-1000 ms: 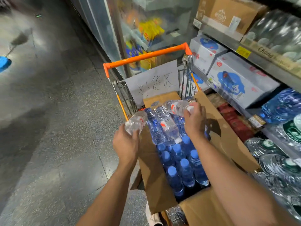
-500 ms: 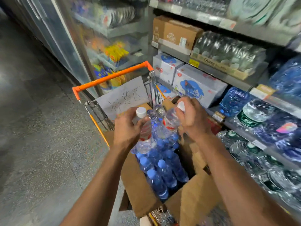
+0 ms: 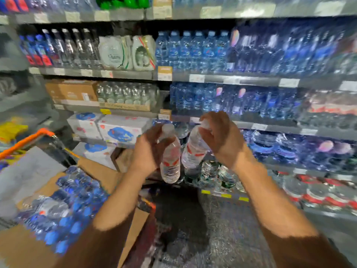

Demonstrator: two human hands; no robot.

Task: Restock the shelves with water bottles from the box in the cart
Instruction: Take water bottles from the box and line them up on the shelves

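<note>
At 8 o'clock, nearest the camera, the open cardboard box (image 3: pixel 17 246) sits in the cart, packed with blue-capped bottles (image 3: pixel 63 215), caps up toward the camera. The cart's orange handle (image 3: pixel 25 140) shows at 9 o'clock.

Near the centre of view, the left hand (image 3: pixel 148 151) is wrapped around the upper part of a clear water bottle (image 3: pixel 171 161) with a red-and-white label. Its long axis runs near vertical, white cap at 12 o'clock, base at 6. Just beside it at 3 o'clock, the right hand (image 3: pixel 222 140) grasps the neck of a second bottle (image 3: pixel 194 151), tilted with its cap toward 1 o'clock and its base toward 7. The two bottles are close side by side; touching or not, blur hides.

Beyond, from 9 to 3 o'clock, the shelves (image 3: pixel 251 80) carry rows of upright bottled water.
</note>
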